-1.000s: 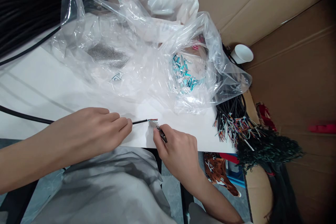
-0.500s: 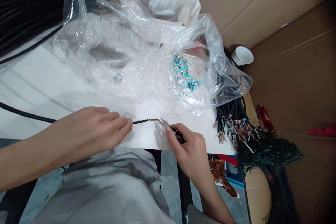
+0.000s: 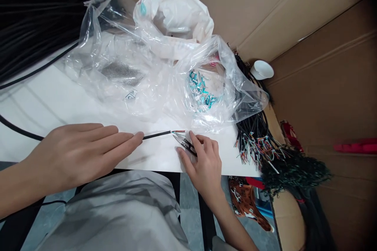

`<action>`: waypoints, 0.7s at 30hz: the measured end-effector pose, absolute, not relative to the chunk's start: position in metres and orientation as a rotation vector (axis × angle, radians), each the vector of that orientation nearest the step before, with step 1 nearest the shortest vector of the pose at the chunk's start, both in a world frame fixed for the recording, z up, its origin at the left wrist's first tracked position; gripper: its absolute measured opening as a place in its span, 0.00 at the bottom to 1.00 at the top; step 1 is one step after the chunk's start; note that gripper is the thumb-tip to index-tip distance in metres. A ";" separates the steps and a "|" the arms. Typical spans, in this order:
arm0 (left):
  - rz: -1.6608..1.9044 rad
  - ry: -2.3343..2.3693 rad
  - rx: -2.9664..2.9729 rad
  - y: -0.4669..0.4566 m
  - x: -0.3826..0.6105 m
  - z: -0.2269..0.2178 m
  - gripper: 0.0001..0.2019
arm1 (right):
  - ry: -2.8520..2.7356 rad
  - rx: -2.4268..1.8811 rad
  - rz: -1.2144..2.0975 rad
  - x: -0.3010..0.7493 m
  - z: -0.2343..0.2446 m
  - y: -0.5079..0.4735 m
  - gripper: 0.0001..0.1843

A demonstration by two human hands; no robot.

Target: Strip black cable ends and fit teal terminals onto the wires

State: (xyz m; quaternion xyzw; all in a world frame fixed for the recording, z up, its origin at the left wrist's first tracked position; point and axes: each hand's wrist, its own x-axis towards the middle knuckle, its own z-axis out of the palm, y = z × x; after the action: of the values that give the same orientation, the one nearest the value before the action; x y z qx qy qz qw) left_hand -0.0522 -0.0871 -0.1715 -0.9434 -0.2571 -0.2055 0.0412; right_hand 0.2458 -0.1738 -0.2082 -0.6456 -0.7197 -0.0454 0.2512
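My left hand [image 3: 88,145] lies over a black cable [image 3: 157,135], its fingers straight and together. The cable comes out at the fingertips; the thumb is hidden. At the stripped end, thin coloured wires [image 3: 178,131] stick out and fan slightly. My right hand [image 3: 204,157] is around small black-handled thread snips [image 3: 188,146], thumb and index finger on either side. The pointed blades lie just below the bare wires. Behind the hands, a clear plastic bag [image 3: 161,86] holds small blue-and-silver pieces [image 3: 202,90].
A big bundle of black cables [image 3: 35,19] fills the back left. Cables with stripped coloured ends [image 3: 256,145] lie at the table's right edge, near a white cup [image 3: 262,70]. A white bag [image 3: 176,11] stands behind; cardboard [image 3: 318,86] walls the right side.
My left hand has slid left and its fingers have straightened, baring more cable. My right hand has shifted left, with its thumb and fingers looser around the snips.
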 end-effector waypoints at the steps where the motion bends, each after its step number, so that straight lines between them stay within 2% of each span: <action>1: -0.663 -0.756 -2.860 -0.088 -0.052 -0.171 0.28 | -1.931 -1.690 -0.112 0.246 -0.204 -0.173 0.21; 5: -0.744 -0.713 -2.809 -0.094 -0.046 -0.167 0.27 | -1.812 -1.415 0.023 0.242 -0.181 -0.171 0.15; 8: -0.793 -0.717 -2.808 -0.098 -0.042 -0.166 0.24 | -1.696 -1.392 0.317 0.232 -0.170 -0.168 0.09; 12: -0.830 -0.731 -2.801 -0.102 -0.039 -0.169 0.20 | -1.407 -1.387 0.616 0.218 -0.171 -0.167 0.07; 18: -0.827 -0.854 -2.757 -0.105 -0.034 -0.161 0.14 | -1.230 -1.214 0.972 0.213 -0.180 -0.163 0.21; 21: -0.836 -0.880 -2.766 -0.106 -0.032 -0.157 0.12 | -1.169 -1.192 0.974 0.211 -0.186 -0.157 0.20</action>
State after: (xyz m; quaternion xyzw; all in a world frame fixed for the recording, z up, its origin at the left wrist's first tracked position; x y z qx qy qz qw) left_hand -0.0317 -0.1061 -0.1567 -0.9140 -0.2907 -0.2764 0.0605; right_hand 0.2109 -0.1565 -0.1858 -0.5076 -0.4977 0.4145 0.5682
